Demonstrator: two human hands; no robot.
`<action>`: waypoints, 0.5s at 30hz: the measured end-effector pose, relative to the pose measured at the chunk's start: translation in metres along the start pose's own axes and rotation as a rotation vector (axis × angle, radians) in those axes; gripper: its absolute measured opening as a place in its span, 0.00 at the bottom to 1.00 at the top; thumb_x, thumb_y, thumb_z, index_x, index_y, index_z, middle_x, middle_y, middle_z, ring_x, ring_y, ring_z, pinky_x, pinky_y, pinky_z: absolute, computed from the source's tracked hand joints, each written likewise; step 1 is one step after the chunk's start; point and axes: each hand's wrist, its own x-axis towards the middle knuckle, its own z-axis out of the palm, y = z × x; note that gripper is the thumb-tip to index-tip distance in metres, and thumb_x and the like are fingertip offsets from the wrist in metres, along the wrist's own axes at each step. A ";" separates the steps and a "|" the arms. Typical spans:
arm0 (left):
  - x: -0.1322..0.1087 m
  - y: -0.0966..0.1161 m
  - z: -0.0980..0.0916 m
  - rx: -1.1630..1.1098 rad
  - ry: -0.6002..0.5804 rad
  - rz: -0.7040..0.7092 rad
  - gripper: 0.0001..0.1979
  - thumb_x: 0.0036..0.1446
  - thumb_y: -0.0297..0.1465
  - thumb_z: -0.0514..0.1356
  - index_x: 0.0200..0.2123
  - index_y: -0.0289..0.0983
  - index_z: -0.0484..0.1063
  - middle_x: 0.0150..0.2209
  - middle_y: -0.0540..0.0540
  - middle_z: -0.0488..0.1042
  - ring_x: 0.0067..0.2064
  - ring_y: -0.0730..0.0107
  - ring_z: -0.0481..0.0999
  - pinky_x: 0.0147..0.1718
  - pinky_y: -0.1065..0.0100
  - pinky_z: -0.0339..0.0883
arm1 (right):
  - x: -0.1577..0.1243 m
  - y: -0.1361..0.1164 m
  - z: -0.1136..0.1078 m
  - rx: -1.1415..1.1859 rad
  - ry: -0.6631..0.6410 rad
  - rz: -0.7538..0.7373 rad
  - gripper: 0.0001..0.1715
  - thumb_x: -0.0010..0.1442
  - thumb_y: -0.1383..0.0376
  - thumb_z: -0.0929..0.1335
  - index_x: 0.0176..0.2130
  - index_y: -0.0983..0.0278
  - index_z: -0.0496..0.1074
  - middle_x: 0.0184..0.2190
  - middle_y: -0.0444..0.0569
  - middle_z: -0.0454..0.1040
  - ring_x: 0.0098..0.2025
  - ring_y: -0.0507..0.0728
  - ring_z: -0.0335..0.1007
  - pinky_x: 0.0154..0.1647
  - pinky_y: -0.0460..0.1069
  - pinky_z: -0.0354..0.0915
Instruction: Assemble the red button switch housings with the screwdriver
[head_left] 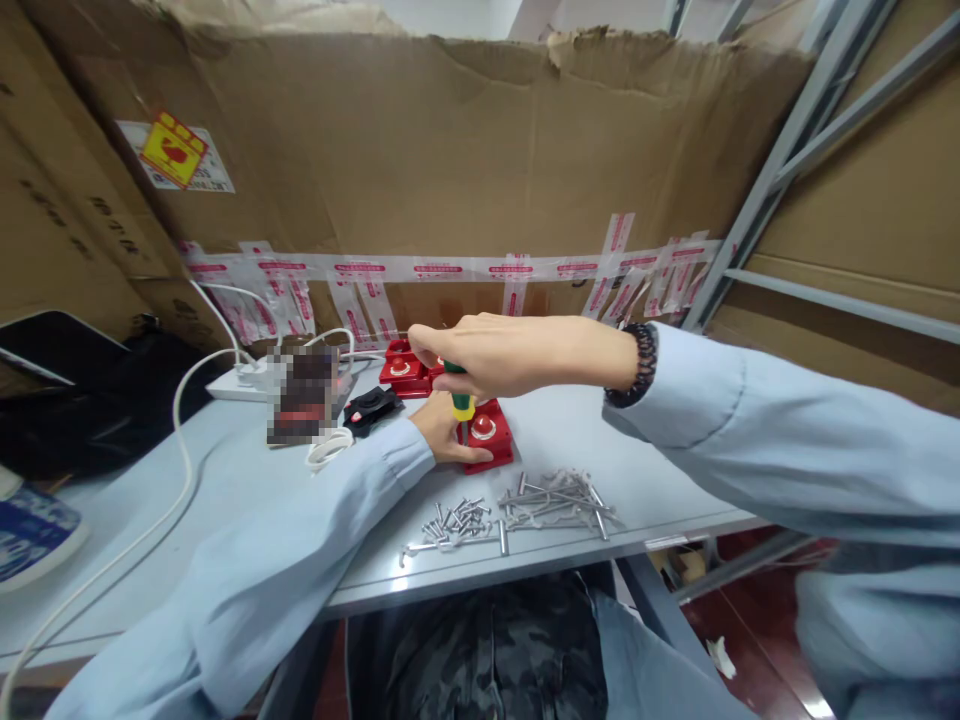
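Observation:
My right hand (pixel 495 355) is wrapped round the green and yellow handle of a screwdriver (pixel 463 405), which stands upright with its shaft pointing down at the left side of a red square part (pixel 496 440). A round red knob with a pale ring sits in the middle of that part. My left hand (pixel 446 432) holds the part's left edge against the table, its thumb along the front. Behind my hands are more red parts (pixel 403 370), partly covered by my right hand.
Short screws (pixel 459 520) and a pile of longer metal pieces (pixel 559 500) lie near the table's front edge. A black item (pixel 371 408), coiled white cable (pixel 330 448) and power strip (pixel 244 382) are at left. Cardboard (pixel 465 150) stands behind; a metal frame (pixel 776 180) is at right.

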 end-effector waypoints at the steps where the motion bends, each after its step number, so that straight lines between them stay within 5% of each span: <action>1: 0.000 0.000 0.000 -0.005 -0.006 0.004 0.43 0.45 0.46 0.67 0.62 0.38 0.59 0.61 0.37 0.63 0.62 0.40 0.59 0.60 0.45 0.54 | -0.002 0.000 -0.002 -0.004 -0.033 -0.025 0.12 0.64 0.67 0.61 0.48 0.64 0.60 0.40 0.51 0.72 0.37 0.55 0.66 0.33 0.48 0.58; 5: 0.002 0.000 0.001 -0.007 -0.005 0.017 0.43 0.45 0.47 0.67 0.62 0.39 0.59 0.62 0.37 0.61 0.63 0.41 0.58 0.61 0.44 0.52 | -0.005 0.000 -0.007 -0.008 -0.103 -0.025 0.20 0.57 0.73 0.64 0.49 0.62 0.58 0.45 0.50 0.69 0.44 0.57 0.65 0.36 0.48 0.61; 10: -0.001 0.005 -0.017 -0.121 0.041 0.042 0.45 0.44 0.48 0.68 0.62 0.36 0.59 0.63 0.34 0.59 0.64 0.41 0.56 0.60 0.44 0.53 | -0.005 0.001 -0.004 -0.036 -0.125 0.098 0.18 0.58 0.69 0.64 0.49 0.65 0.57 0.44 0.53 0.69 0.41 0.57 0.66 0.35 0.49 0.62; 15: -0.006 0.017 -0.046 -0.452 0.101 0.009 0.22 0.56 0.40 0.62 0.51 0.36 0.71 0.50 0.40 0.76 0.52 0.55 0.73 0.55 0.57 0.65 | -0.005 0.004 0.000 0.010 -0.086 0.060 0.14 0.63 0.65 0.61 0.48 0.65 0.57 0.45 0.54 0.69 0.42 0.57 0.66 0.34 0.49 0.62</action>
